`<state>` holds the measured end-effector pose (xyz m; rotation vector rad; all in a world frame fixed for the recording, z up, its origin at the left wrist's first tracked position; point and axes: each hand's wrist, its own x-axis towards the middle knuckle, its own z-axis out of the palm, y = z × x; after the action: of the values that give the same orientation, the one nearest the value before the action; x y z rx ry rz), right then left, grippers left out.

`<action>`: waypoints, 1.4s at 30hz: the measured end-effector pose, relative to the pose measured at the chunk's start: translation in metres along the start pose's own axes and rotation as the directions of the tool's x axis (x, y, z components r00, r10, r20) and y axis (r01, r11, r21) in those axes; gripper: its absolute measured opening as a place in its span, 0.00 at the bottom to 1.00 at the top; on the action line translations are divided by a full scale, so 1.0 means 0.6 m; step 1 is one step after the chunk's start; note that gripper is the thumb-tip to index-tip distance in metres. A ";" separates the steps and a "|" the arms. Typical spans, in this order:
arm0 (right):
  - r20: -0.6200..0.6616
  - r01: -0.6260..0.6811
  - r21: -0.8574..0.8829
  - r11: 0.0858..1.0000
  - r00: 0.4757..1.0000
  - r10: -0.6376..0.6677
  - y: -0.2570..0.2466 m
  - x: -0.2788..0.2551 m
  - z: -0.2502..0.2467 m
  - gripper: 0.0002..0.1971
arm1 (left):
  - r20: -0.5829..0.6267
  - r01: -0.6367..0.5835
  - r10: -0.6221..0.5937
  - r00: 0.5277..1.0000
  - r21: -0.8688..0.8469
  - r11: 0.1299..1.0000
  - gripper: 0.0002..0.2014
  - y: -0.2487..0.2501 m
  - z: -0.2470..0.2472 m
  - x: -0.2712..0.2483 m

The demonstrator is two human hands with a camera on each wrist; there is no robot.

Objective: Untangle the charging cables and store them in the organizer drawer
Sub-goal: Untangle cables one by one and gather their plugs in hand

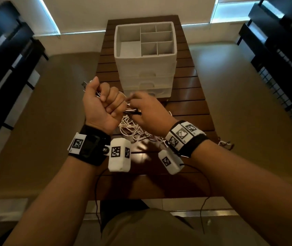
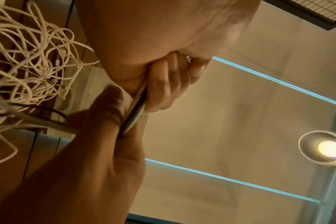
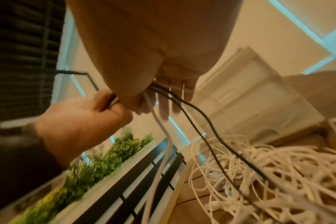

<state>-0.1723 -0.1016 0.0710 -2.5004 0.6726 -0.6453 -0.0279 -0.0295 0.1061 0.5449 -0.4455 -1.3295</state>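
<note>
Untangling is under way: the left hand (image 1: 104, 105) is fisted around gathered cable, and the right hand (image 1: 147, 110) pinches strands just above the cable tangle (image 1: 134, 130), in front of the organizer (image 1: 145, 55). Next, I judge, one cable must be drawn free; the drawers look closed.

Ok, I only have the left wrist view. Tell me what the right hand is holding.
Observer: The right hand grips two black cables and a white cable, which run down to the tangle on the table.
Operator: Tell me the drawers' state.
Observer: In the head view the organizer shows its drawer fronts closed.
Operator: Check its top.
Observer: The top tray has open, empty compartments.
Operator: Report the left hand.
Observer: The left hand is fisted around white cables; a USB plug sticks out.
</note>
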 end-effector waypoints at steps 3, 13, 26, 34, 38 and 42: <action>0.051 -0.134 0.314 0.940 0.991 0.124 0.011 -0.015 -0.016 0.11 | 0.046 0.004 -0.001 0.999 -0.062 0.998 0.30 0.004 -0.005 0.003; 0.207 -0.189 0.046 0.981 0.962 0.176 0.068 -0.065 -0.067 0.23 | -0.309 -0.007 0.052 0.950 0.145 0.989 0.29 0.041 -0.012 -0.002; -0.109 -0.283 -0.018 0.959 0.954 0.280 0.166 -0.147 -0.095 0.20 | -0.348 -0.104 0.208 0.914 0.294 0.950 0.28 0.119 -0.067 -0.032; 0.430 -0.402 -0.407 0.820 0.708 0.560 0.176 -0.150 -0.092 0.21 | -0.334 -0.064 0.177 0.926 0.320 0.945 0.27 0.111 -0.072 -0.037; 0.649 -0.385 -0.340 0.858 0.564 0.510 0.154 -0.177 -0.063 0.18 | -0.329 -0.004 0.088 0.940 0.249 0.969 0.28 0.072 -0.081 -0.043; 0.724 -0.537 -0.142 0.831 0.516 0.458 0.150 -0.153 -0.088 0.39 | -0.292 0.018 0.032 0.956 0.168 0.986 0.28 0.053 -0.093 -0.041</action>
<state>-0.3019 -0.1360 0.0347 -2.0205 0.9251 0.5404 0.0252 0.0056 0.0810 0.8695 -0.3146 -1.1852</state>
